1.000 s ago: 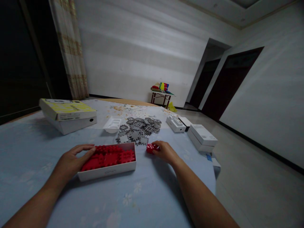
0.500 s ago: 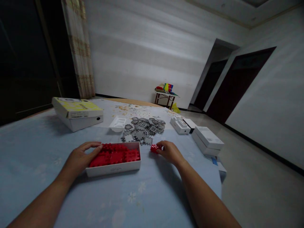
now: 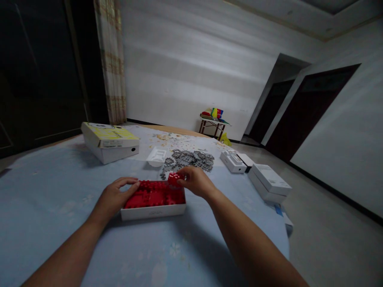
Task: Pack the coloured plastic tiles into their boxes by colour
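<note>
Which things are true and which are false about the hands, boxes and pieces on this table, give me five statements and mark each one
1. The right hand holds a small red stack. True.
2. A yellow-lidded box stands toward the left of the tablecloth. True.
3. The left hand is on the yellow-lidded box. False: it is at the left end of the open white box.
4. Gray pieces lie heaped beyond the open white box. True.
5. The open white box holds only gray pieces. False: red pieces show inside it.

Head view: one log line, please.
left hand at white box, left end | right hand holds red piece at box's right end | grey pieces beyond
</note>
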The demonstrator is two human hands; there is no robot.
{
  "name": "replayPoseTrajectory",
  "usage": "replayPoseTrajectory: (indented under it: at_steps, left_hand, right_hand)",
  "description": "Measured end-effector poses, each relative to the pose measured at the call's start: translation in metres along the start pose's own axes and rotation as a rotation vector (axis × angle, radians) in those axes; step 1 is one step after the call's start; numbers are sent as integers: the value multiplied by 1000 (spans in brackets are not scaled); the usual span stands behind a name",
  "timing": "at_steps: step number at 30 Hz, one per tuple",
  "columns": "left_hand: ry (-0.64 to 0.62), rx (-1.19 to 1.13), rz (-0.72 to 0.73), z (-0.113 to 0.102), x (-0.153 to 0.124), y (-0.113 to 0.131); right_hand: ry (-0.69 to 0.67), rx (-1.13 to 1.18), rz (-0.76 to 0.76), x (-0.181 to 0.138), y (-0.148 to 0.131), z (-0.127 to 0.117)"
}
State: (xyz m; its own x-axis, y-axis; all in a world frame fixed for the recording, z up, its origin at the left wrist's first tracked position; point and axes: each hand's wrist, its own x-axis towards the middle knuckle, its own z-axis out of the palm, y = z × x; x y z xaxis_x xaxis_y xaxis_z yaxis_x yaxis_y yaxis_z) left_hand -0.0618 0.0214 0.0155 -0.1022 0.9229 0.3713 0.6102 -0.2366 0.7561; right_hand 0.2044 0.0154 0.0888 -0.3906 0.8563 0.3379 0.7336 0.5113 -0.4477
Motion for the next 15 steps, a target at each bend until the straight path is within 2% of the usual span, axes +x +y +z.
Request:
replayPoseTrajectory:
  at_steps: [4,9,12,15]
  left_hand:
    - [6,-4,28,1,0,-2]
    - [-7,-6,18,1,0,-4]
    - [0,-14,10,0,-1,-1]
    - [-1,-16,1,-1,-1,1]
  right_hand:
    - [-79,-184,15,5,-1,7]
    - [-183,-230,10,11,4,16]
    - [-179,-177,20,11,8,18]
    - [-119,-105,19,8,9,16]
